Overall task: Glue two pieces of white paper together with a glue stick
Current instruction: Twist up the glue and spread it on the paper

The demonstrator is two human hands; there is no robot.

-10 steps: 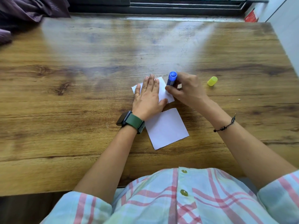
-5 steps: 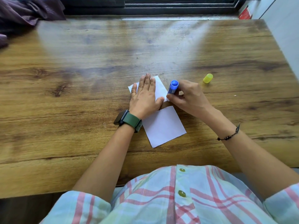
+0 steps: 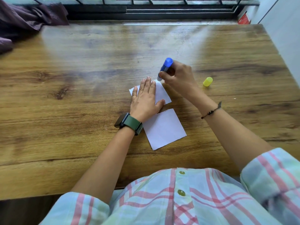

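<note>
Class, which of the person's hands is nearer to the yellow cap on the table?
Right. The right hand, holding the glue stick, is just left of the yellow cap; the left hand presses paper farther left.

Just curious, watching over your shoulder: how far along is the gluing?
Done: the yellow cap is off, lying on the table. In hand: the left hand pins the far paper while the right hand presses the glue stick to its far corner. Left: the near paper lies apart, unjoined.

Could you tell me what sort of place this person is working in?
Probably a room at home, not a workshop: a wood-grain table pushed against a barred window, dark cloth heaped on its far left corner, and only small craft items out.
</note>
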